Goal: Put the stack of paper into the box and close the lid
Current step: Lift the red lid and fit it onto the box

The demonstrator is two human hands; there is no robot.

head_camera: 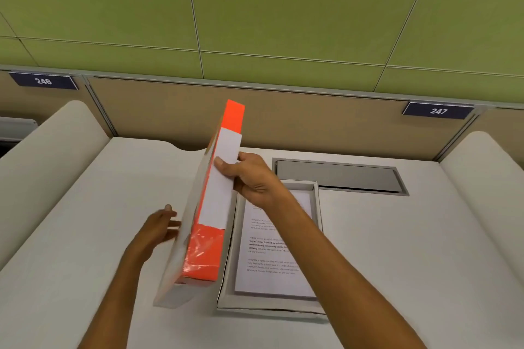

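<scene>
An open white box [230,269] lies on the desk with the stack of printed paper [272,258] flat inside it. Its lid [208,252], orange with a white strip on its side wall, stands nearly on edge just left of the box, tilted with its top leaning away. My right hand [249,176] grips the lid's upper side wall, thumb on the white strip. My left hand [158,231] touches the lid's outer face from the left with fingers spread. My right forearm crosses over the box and hides part of the paper.
The white desk [411,249] has a grey recessed cable tray [340,176] behind the box. Rounded white dividers rise at the left [42,164] and right [487,178]. A tan partition with number plates 246 and 247 runs along the back.
</scene>
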